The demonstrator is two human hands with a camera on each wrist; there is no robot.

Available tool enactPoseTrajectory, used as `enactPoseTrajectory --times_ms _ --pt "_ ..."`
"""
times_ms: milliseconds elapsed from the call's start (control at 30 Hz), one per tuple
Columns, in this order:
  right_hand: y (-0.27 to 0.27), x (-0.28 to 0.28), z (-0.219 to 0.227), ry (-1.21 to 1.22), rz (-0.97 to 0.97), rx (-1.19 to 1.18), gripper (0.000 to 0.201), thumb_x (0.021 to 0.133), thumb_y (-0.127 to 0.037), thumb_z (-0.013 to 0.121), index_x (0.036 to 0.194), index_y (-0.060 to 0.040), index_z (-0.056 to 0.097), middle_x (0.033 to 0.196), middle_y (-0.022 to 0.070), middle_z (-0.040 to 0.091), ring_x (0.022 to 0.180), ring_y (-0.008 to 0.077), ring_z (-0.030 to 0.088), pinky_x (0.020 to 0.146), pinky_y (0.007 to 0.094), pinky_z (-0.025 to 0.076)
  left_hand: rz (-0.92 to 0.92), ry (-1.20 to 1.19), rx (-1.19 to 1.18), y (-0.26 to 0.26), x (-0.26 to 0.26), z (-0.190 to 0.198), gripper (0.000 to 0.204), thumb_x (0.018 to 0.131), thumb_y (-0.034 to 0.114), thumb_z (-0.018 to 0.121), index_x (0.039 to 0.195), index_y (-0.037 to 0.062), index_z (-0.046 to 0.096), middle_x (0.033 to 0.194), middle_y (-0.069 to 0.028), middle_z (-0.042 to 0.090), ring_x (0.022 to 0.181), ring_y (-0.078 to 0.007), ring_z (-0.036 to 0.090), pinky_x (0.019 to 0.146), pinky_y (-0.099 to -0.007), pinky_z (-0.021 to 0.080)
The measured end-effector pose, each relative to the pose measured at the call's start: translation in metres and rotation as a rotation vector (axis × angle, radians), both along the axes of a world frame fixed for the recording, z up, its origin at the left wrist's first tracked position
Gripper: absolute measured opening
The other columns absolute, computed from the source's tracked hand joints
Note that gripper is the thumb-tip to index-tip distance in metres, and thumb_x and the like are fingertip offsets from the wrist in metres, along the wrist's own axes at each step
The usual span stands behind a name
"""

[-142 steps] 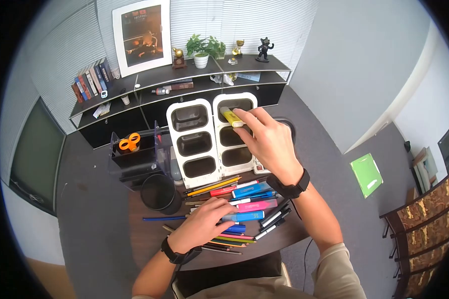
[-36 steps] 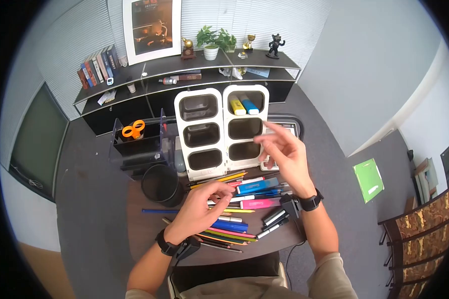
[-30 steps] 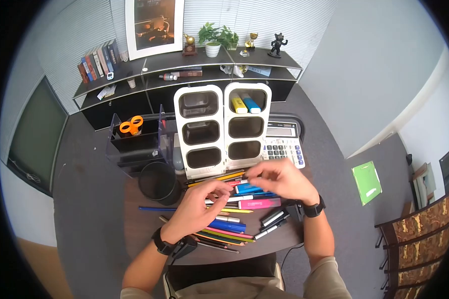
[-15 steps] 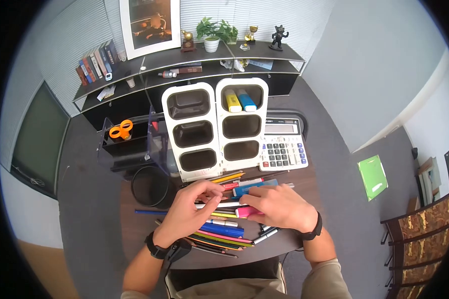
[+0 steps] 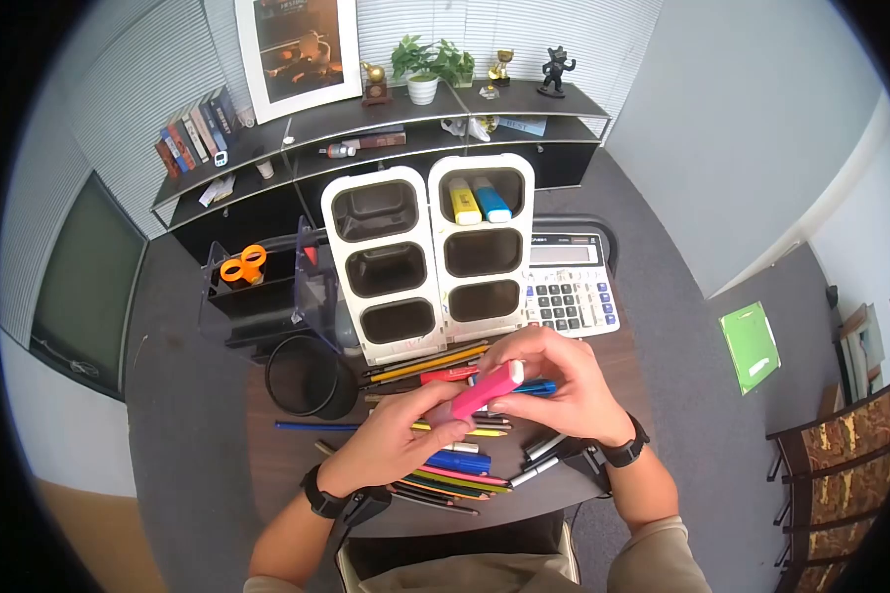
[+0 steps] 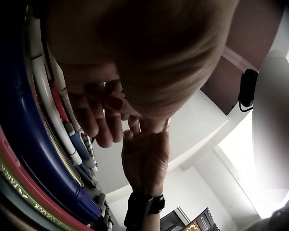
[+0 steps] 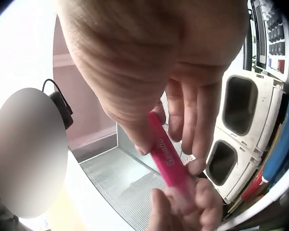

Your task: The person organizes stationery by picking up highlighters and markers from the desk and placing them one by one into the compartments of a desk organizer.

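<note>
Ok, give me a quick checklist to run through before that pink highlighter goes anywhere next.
1. Pink highlighter off the desk and held: ok, it is lifted above the pile of pens.
2. Right hand gripping it: ok, fingers pinch the upper end.
3. Left hand gripping it: ok, fingers hold the lower end.
4. Cap on: cannot tell, the ends are hidden by fingers.
5. Room in the white organizer: ok, the top right compartment holds a yellow highlighter and a blue highlighter, and the other five look empty.
6. Path to the organizer: ok, nothing stands between it and the hands.
</note>
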State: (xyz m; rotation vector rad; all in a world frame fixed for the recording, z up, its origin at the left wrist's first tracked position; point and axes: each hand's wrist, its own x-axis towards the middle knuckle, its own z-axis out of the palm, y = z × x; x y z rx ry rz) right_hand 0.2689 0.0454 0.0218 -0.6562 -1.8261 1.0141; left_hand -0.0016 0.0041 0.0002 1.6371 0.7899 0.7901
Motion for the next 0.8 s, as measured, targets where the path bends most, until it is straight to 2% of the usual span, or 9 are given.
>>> enactPoseTrajectory --times_ms 133,200,233,300,333,400,500,600,800 --pt "0.001 0.004 0.007 0.114 -0.031 -0.093 0.038 0.1 -0.004 0.084 0.136 -0.0003 0.074 0.109 0.0064 0.078 0.072 0.0094 0.07 0.068 0.0237 0.058 0.049 -0.043 -0.15 0.0 0.0 0.009 0.047 0.107 0.013 0.078 0.149 -0.0012 0.063 0.119 -0.0122 0.08 0.103 -0.0193 0.078 0.091 -0.0364 0.062" --pt "0.002 0.018 0.01 0.07 0.056 -0.21 0.034 0.103 -0.004 0.081 0.136 0.0002 0.075 0.106 0.0062 0.078 0.07 0.0086 0.068 0.067 0.0236 0.056 0.086 0.11 0.22 0.003 -0.001 0.006 0.046 0.109 0.012 0.076 0.15 -0.0028 0.062 0.119 -0.0127 0.079 0.106 -0.0171 0.076 0.093 -0.0343 0.061" --pt "0.002 0.022 0.011 0.024 0.142 -0.328 0.031 0.105 -0.004 0.077 0.136 0.0008 0.076 0.103 0.0061 0.078 0.068 0.0077 0.066 0.067 0.0234 0.055 0.088 0.11 0.222 0.004 -0.001 0.007 0.046 0.109 0.012 0.076 0.15 -0.0028 0.062 0.119 -0.0127 0.079 0.106 -0.0171 0.076 0.093 -0.0343 0.061" --pt "0.002 0.019 0.01 0.01 0.143 -0.323 0.026 0.108 -0.004 0.073 0.133 0.0026 0.078 0.098 0.0071 0.078 0.069 0.0087 0.069 0.066 0.025 0.058 0.089 0.062 0.26 0.005 0.001 0.008 0.044 0.111 0.01 0.073 0.151 -0.0024 0.06 0.118 -0.0114 0.077 0.108 -0.0171 0.074 0.093 -0.0323 0.059" --pt "0.003 0.021 0.009 0.065 0.178 -0.314 0.026 0.109 -0.004 0.071 0.133 0.0035 0.077 0.099 0.0095 0.079 0.073 0.0118 0.073 0.066 0.0268 0.06 0.088 0.062 0.262 0.003 0.003 0.007 0.044 0.111 0.01 0.073 0.151 -0.0024 0.06 0.118 -0.0114 0.077 0.108 -0.0171 0.074 0.093 -0.0323 0.059" --pt "0.003 0.021 0.006 0.12 0.213 -0.305 0.025 0.11 -0.003 0.068 0.132 0.0044 0.076 0.101 0.0118 0.08 0.076 0.0149 0.076 0.066 0.0285 0.062 0.232 -0.064 0.074 -0.001 0.008 0.002 0.041 0.111 0.008 0.072 0.149 -0.0002 0.06 0.116 -0.0095 0.076 0.106 -0.0156 0.073 0.091 -0.0308 0.058" --pt "0.003 0.02 0.0 0.559 0.093 -0.233 0.027 0.11 -0.004 0.068 0.135 0.0047 0.072 0.111 0.0214 0.08 0.091 0.0276 0.081 0.066 0.0339 0.066 0.251 -0.132 -0.051 0.003 0.001 0.0 0.036 0.111 0.007 0.07 0.146 0.0005 0.062 0.115 -0.0073 0.075 0.104 -0.0128 0.073 0.089 -0.0291 0.057" --pt "0.011 0.024 -0.005 0.592 0.041 -0.167 0.03 0.11 -0.008 0.069 0.138 0.0046 0.071 0.113 0.0221 0.08 0.093 0.0277 0.082 0.065 0.034 0.066 0.23 0.001 0.029 0.007 -0.003 -0.007 0.033 0.112 0.006 0.069 0.144 0.0011 0.062 0.11 -0.006 0.075 0.101 -0.0106 0.071 0.088 -0.0283 0.057" --pt "0.01 0.019 0.003 0.531 -0.262 -0.091 0.032 0.109 -0.004 0.071 0.14 0.004 0.071 0.114 0.0209 0.081 0.093 0.026 0.081 0.064 0.0315 0.065 0.176 0.046 0.024 0.006 0.0 -0.006 0.033 0.112 0.006 0.068 0.144 0.0029 0.062 0.107 -0.0059 0.075 0.1 -0.0111 0.072 0.089 -0.0287 0.057"
